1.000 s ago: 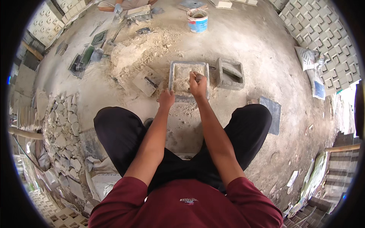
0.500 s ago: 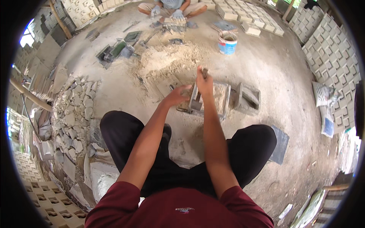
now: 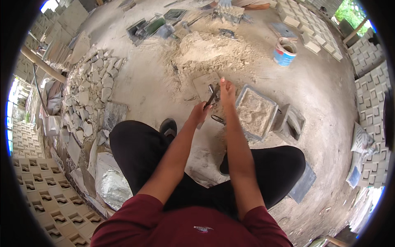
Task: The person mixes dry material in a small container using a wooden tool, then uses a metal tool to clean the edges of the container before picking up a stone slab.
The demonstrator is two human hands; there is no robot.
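Note:
My left hand [image 3: 200, 113] is closed around a dark-handled tool [image 3: 212, 98] with a shiny metal end; its exact kind is unclear. Close beside it is my right hand [image 3: 227, 94], fingers curled in and thumb up, with whatever it may hold hidden. Right of my hands, a grey rectangular mould [image 3: 269, 124] lies on the floor, filled with pale sandy material [image 3: 256, 108]. Neither hand touches it. Beyond its right side stands a grey block-shaped frame [image 3: 284, 125] with a slanted piece inside. A flat square plate [image 3: 202, 84] lies just past my hands.
A heap of pale sand [image 3: 210, 47] lies ahead, with a blue and white bucket [image 3: 284, 53] to its right. Broken rubble [image 3: 88, 92] is piled left. Patterned blocks [image 3: 372, 88] are stacked along the right. A co-worker's gloved hand [image 3: 225, 3] shows at the far edge.
My right hand has lifted away from the mould, where it held a flat-bladed tool. My left hand, earlier with spread fingers, now grips a dark-handled tool. The view has shifted, moving the surroundings right.

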